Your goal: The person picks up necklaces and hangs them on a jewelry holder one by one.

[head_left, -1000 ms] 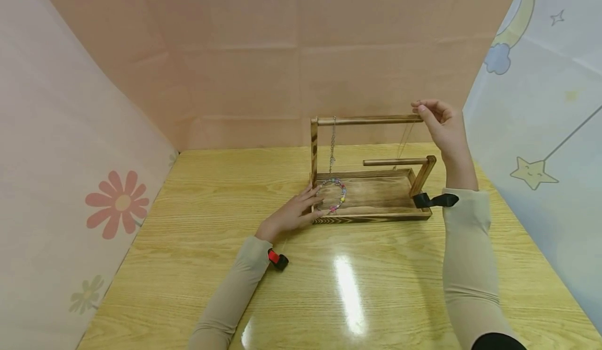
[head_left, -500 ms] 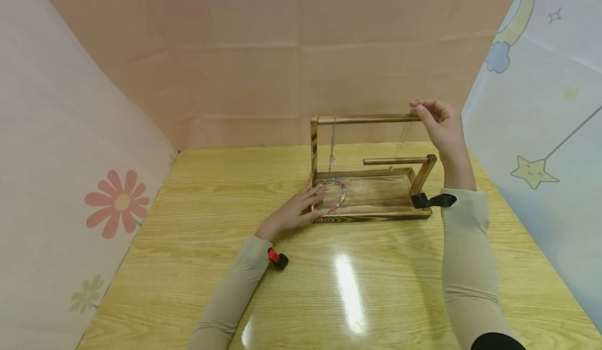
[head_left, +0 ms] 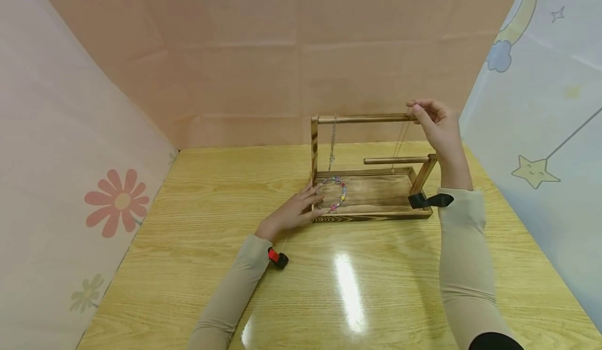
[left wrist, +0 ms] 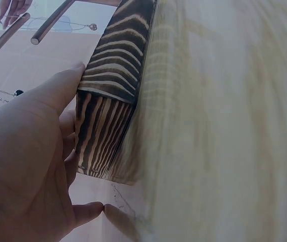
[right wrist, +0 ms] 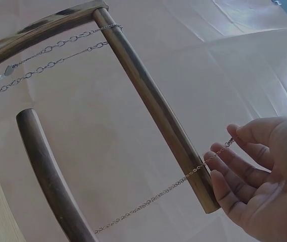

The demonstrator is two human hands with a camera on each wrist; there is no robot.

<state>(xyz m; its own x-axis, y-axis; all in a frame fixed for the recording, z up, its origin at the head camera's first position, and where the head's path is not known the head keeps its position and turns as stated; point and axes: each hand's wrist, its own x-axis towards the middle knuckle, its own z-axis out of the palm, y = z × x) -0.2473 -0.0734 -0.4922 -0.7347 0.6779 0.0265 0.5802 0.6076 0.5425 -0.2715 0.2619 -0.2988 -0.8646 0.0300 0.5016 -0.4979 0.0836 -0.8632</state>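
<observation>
Right hand [right wrist: 274, 186], right wrist view: chain [right wrist: 144, 204] pinched by one end between thumb and finger, long axis slanting across the upper rod [right wrist: 149, 96] near its free end, towards the lower rod [right wrist: 46, 166]. Left wrist view: left hand [left wrist: 30, 151] uncurled, against one corner of the tray [left wrist: 118, 63]. Head view: chain below right hand, the nearer; left hand well apart.

Glossy wood-grain table [head_left: 221, 188]
A wooden tray stand [head_left: 376, 193] sits directly on it, toward the far edge.
</observation>
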